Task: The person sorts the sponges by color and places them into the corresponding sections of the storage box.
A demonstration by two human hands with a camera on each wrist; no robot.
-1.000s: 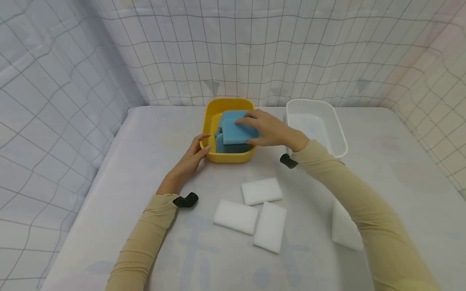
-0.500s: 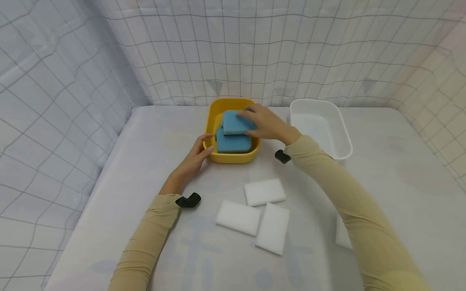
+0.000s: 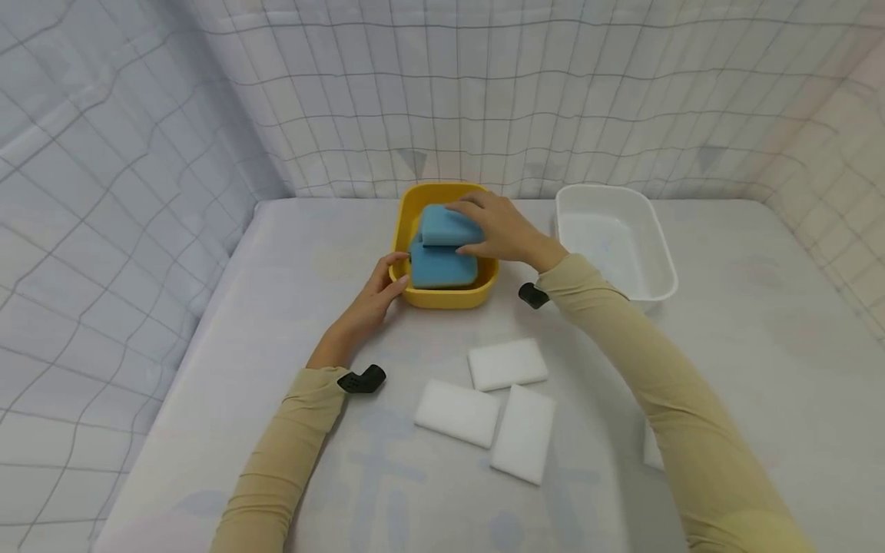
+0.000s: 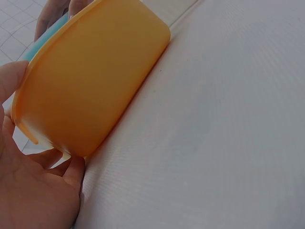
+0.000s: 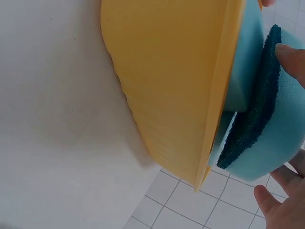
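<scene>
A yellow plastic tub [image 3: 442, 299] holds blue scrub sponges. My left hand [image 3: 366, 307] grips its near left corner, thumb at the rim and fingers against the outer wall, as the left wrist view shows. My right hand [image 3: 508, 230] holds a blue sponge [image 3: 449, 225] over the far half of the tub, thumb on the near side and fingers over the top. Its dark green scouring face [image 5: 255, 102] shows in the right wrist view, turned toward the tub and tilted. Another blue sponge [image 3: 444, 267] lies below it in the near half of the tub.
To the right stands a white tub [image 3: 653, 230] with nothing seen in it. Several white sponge blocks lie on the table, one white block [image 3: 508, 364] just in front of the yellow tub. Another white block [image 3: 653, 449] is partly hidden by the right sleeve.
The right hand has moved the held sponge toward the back of the tub and tilted it, uncovering more of the sponge below. The left hand keeps its grip on the tub.
</scene>
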